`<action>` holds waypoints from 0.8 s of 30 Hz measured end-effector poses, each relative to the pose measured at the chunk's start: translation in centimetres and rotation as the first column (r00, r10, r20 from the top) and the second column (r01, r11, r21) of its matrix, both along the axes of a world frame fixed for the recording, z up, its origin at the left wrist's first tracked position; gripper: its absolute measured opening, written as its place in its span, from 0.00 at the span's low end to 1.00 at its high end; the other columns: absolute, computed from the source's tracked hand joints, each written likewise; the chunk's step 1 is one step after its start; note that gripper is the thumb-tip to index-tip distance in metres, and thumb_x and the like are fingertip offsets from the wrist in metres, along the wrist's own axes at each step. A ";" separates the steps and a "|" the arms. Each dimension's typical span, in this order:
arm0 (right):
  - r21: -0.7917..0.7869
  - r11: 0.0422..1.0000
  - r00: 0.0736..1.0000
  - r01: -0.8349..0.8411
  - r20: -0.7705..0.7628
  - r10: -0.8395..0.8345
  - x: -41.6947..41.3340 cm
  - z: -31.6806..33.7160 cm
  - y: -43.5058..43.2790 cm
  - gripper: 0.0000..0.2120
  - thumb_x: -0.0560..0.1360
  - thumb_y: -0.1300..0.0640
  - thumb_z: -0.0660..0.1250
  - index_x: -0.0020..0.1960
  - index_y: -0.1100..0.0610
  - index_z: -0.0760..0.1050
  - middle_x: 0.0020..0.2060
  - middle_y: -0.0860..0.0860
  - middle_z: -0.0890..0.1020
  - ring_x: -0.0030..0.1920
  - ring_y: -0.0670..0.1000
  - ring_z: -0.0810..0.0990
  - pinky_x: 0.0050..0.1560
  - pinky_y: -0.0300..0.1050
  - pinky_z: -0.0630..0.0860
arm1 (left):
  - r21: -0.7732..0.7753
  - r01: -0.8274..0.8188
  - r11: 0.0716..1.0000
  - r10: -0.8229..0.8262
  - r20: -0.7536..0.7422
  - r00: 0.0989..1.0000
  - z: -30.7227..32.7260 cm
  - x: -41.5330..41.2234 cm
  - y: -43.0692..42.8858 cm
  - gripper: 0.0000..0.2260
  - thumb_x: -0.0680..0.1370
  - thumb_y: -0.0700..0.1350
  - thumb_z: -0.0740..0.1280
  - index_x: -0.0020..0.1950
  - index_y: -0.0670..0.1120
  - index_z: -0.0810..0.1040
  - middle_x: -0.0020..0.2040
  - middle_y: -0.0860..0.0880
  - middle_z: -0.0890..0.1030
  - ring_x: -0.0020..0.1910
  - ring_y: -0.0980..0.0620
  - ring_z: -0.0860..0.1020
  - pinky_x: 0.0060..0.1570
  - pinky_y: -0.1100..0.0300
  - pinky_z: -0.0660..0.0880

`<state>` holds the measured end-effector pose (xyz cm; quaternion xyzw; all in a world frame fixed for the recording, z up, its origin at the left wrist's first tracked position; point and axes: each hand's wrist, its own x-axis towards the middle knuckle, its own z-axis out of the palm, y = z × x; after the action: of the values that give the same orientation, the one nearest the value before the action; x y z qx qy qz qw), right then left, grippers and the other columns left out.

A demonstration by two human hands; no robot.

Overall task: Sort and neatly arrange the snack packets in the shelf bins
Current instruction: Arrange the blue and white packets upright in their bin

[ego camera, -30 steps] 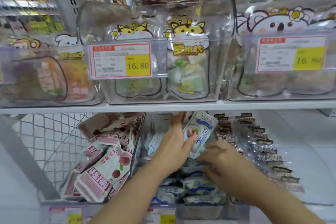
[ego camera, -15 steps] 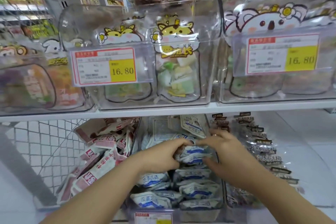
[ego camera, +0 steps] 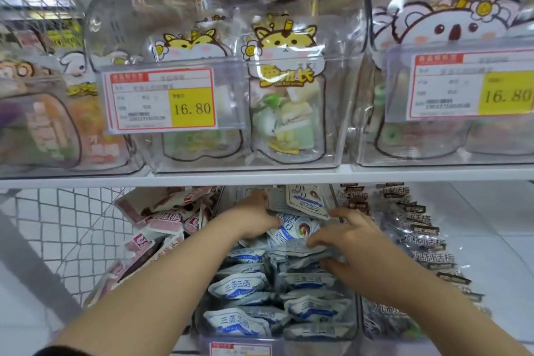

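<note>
A clear middle bin (ego camera: 354,315) on the lower shelf holds several white-and-blue snack packets (ego camera: 239,287), lying in rough rows. My left hand (ego camera: 254,218) reaches deep into the bin and grips a packet (ego camera: 291,228) near the back. To the right, my right hand (ego camera: 344,240) has its fingers curled over a bunch of packets (ego camera: 300,251) in the middle of the bin. One packet (ego camera: 306,199) stands tilted at the back.
Pink-and-white packets (ego camera: 170,222) fill the bin to the left, beside a wire mesh panel (ego camera: 66,225). Dark-labelled clear packets (ego camera: 424,243) lie to the right. Clear bins with cartoon pouches and price tags (ego camera: 161,98) stand on the white shelf (ego camera: 260,175) above.
The view has shifted, so the bins sit lower and larger. My left hand has reached further back into the middle bin; my right hand stays on the packets.
</note>
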<state>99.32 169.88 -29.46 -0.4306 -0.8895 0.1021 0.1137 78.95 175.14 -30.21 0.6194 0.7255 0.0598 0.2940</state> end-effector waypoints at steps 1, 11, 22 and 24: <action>-0.004 1.000 1.000 0.002 -0.009 -0.002 0.0 0.0 0.0 0.16 0.77 0.48 0.64 0.64 0.40 0.71 0.63 0.35 0.74 0.72 0.43 0.51 0.73 0.43 0.50 | 0.006 -0.072 0.997 0.072 0.025 0.997 -0.6 0.2 0.3 0.35 0.75 0.52 0.70 0.74 0.42 0.55 0.66 0.44 0.73 0.56 0.46 0.77 0.50 0.57 0.76; 0.005 1.000 1.000 -0.009 -0.023 0.009 0.2 -0.5 0.2 0.18 0.77 0.47 0.63 0.67 0.39 0.68 0.64 0.37 0.73 0.73 0.44 0.50 0.72 0.42 0.50 | 0.031 -0.221 0.975 0.216 0.126 0.968 -2.5 1.2 0.5 0.25 0.73 0.50 0.73 0.66 0.41 0.72 0.62 0.44 0.78 0.57 0.47 0.78 0.53 0.61 0.74; 0.041 0.999 0.999 -0.035 -0.001 0.035 0.3 -0.7 0.3 0.19 0.79 0.47 0.59 0.69 0.39 0.67 0.59 0.41 0.75 0.71 0.45 0.56 0.72 0.42 0.51 | 0.465 -0.093 0.880 0.243 -0.274 0.931 2.2 -1.3 -1.2 0.10 0.81 0.44 0.56 0.57 0.44 0.74 0.52 0.47 0.78 0.52 0.46 0.76 0.50 0.59 0.71; 0.039 0.999 0.999 -0.030 0.010 0.030 0.1 -0.8 0.3 0.19 0.79 0.46 0.58 0.69 0.39 0.66 0.59 0.41 0.75 0.70 0.45 0.56 0.71 0.41 0.51 | 0.542 0.000 0.841 0.239 -0.371 0.897 2.5 -1.8 -1.4 0.09 0.81 0.43 0.55 0.56 0.46 0.73 0.54 0.47 0.78 0.54 0.46 0.76 0.49 0.59 0.69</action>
<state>99.44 170.22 -30.23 -0.4152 -0.8983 0.0841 0.1165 77.19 173.72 -27.74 0.6262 0.7650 0.1394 -0.0572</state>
